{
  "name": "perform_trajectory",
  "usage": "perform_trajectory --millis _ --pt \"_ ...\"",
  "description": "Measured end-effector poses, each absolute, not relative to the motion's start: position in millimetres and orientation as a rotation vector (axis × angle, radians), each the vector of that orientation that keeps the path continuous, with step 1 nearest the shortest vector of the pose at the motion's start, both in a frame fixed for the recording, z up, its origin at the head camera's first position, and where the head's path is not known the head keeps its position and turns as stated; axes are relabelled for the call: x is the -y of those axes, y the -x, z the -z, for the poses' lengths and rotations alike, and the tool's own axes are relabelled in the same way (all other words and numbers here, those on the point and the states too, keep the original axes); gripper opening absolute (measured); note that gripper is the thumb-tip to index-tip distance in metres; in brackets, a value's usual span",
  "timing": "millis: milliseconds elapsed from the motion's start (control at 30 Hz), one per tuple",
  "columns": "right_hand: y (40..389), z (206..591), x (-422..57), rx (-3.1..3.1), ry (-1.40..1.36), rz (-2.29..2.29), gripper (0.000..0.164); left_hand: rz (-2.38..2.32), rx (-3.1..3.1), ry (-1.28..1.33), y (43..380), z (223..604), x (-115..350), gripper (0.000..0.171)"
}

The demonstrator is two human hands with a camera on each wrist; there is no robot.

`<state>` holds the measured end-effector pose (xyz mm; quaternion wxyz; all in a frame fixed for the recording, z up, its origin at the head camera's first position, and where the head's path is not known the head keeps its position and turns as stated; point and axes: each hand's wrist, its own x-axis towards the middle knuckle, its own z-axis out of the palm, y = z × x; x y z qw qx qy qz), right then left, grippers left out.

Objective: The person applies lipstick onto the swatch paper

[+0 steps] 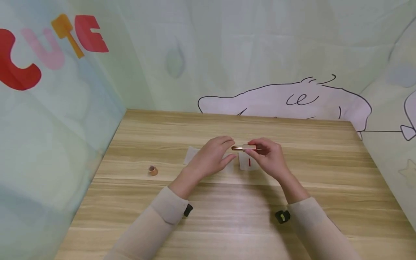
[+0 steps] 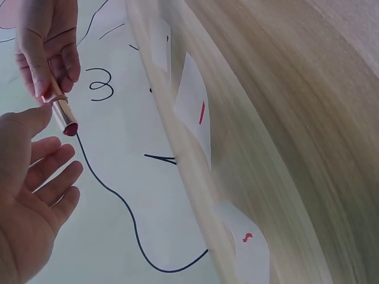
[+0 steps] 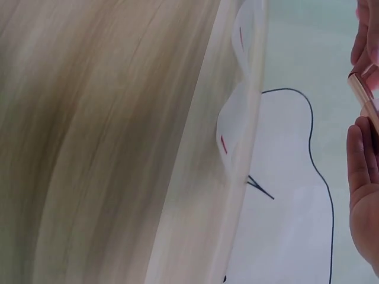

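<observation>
A rose-gold lipstick [image 1: 248, 147] is pinched between the thumb and fingers of my right hand [image 1: 269, 155], its dark red tip pointing left. My left hand [image 1: 210, 156] hovers beside that tip with fingers spread and relaxed; in the left wrist view its thumb is close to the lipstick tube [image 2: 63, 113], and I cannot tell if they touch. Below the hands lies a white paper piece [image 1: 243, 164] with a short red stroke. Another white paper [image 1: 190, 155] is partly hidden under the left hand; the left wrist view shows a red squiggle on a paper [image 2: 251, 260].
A small rose-gold cap [image 1: 153, 170] stands on the wooden table [image 1: 214, 224] to the left of my left hand. Printed cloth walls [image 1: 156, 72] rise behind the table and at its sides. Dark wrist devices [image 1: 282, 216] show at both cuffs.
</observation>
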<state>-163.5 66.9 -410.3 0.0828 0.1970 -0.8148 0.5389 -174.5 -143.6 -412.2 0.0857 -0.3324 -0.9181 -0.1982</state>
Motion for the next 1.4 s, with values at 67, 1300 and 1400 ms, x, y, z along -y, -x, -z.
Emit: perform_trajectory --millis 67,1300,1400 --pt "163.2 410.0 -64.6 2.413 -0.609 -1.66 0.022 0.621 2.721 0.995 174.4 412.1 144.6 0.034" --pt "170.2 412.5 -49.9 2.573 -0.668 -1.995 0.021 0.458 2.417 1.059 162.0 394.1 173.9 0.016" --pt "168.9 410.9 -48.8 2.608 -0.659 -1.952 0.021 0.473 2.429 1.06 161.0 393.4 175.2 0.016"
